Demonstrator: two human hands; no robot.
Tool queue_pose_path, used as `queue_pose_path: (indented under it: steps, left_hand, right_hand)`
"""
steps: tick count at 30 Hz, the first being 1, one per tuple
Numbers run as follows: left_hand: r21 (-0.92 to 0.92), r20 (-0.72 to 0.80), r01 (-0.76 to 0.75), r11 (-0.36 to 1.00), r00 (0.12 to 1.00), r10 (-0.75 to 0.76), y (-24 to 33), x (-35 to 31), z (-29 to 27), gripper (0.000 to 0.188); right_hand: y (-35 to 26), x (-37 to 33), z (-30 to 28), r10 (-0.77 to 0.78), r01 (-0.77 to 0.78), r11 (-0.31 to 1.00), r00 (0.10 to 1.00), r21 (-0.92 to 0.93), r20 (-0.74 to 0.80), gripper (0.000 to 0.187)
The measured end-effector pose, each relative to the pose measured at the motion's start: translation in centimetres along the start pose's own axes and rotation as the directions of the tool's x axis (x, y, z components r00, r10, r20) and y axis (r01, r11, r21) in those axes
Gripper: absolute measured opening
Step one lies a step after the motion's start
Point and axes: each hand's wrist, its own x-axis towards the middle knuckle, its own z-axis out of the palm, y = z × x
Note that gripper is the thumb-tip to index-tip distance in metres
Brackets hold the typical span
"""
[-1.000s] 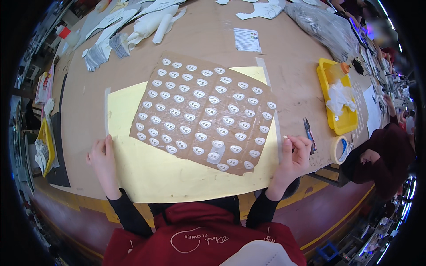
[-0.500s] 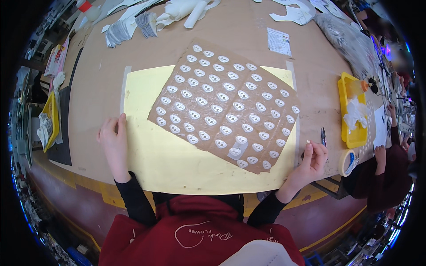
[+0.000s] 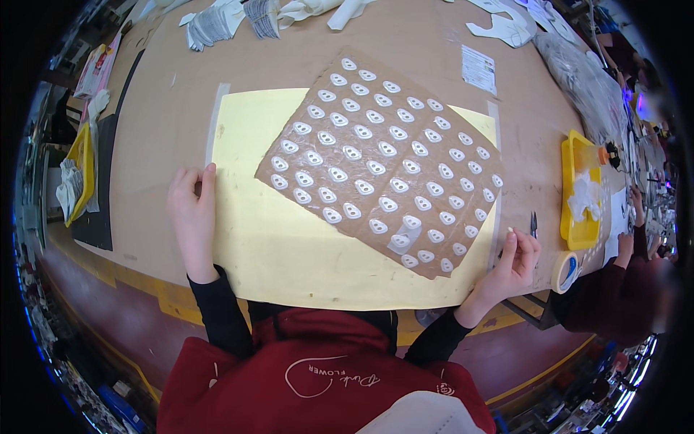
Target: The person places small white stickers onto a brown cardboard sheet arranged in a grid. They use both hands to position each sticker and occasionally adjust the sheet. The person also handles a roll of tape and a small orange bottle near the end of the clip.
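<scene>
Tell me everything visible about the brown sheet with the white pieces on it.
The brown sheet looks like stiff card or leather, roughly rectangular, lying flat and turned at an angle. Small white rounded pieces cover it in neat rows. It rests on a pale yellow sheet on the brown table, its upper corner reaching past the yellow. Neither hand touches it: the left hand and right hand rest at the yellow sheet's edges.

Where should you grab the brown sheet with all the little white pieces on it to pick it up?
Probably by the bare corner nearest the person's right hand, coming from the near right. The brown sheet lies flat and skewed on the yellow sheet, and its edges there carry no white pieces, so pinching the rim would not disturb them.
</scene>
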Motion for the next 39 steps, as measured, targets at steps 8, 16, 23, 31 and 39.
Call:
queue_pose_path:
  steps: [8,16,23,31,39]
  left_hand:
    - [-0.023,-0.010,-0.017,1.000,1.000,0.017,-0.1,0.0,0.3,0.033]
    - [-0.029,-0.035,-0.054,0.998,0.998,0.053,-0.6,-0.1,0.3,0.027]
    - [-0.412,-0.030,-0.302,0.860,0.947,0.319,3.0,-7.3,1.0,0.012]
    - [-0.350,0.309,-0.571,0.743,0.678,0.666,7.0,-12.6,4.3,0.053]
    - [-0.261,0.314,-0.542,0.799,0.735,0.601,7.4,-12.6,4.9,0.060]
  right_hand:
    - [0.1,0.1,0.1,-0.025,0.026,1.000,1.000,-0.008,0.016,0.007]
    - [0.0,0.1,0.2,-0.012,0.012,1.000,1.000,-0.022,0.018,0.008]
    - [-2.4,-0.3,0.4,-0.073,0.073,0.997,0.997,-0.027,0.004,0.007]
    - [-10.3,0.9,3.5,-0.369,0.396,0.908,0.607,0.134,0.704,0.012]
    - [-11.0,1.0,10.7,-0.226,0.429,0.900,0.298,0.082,0.927,0.009]
